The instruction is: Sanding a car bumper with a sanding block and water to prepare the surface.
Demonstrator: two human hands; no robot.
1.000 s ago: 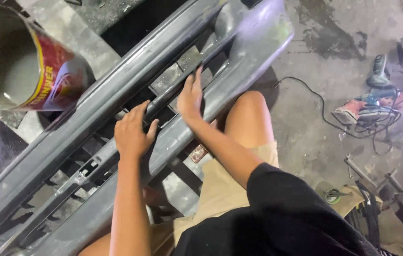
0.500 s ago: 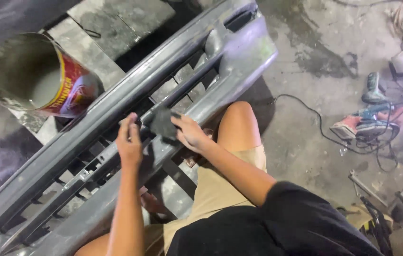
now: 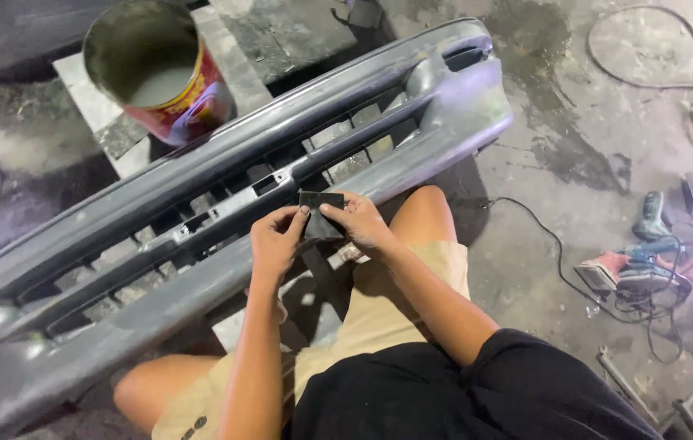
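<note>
Your fingers (image 3: 304, 213) cover the dark pad's (image 3: 320, 213) lower half; the bumper's (image 3: 200, 187) left end runs off the frame beyond the can (image 3: 159, 69).

— Are any packages or labels seen?
— 1 open round can (image 3: 159, 69) is seen on a block beyond the grey bumper (image 3: 224, 212); a red, yellow and blue label is wrapped around it.

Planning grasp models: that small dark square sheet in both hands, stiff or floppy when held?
The small dark square sheet is probably thin and light; both hands' fingers pinch it easily. It looks flexible, likely bending if pushed. A matte surface suggests little slip.
</note>
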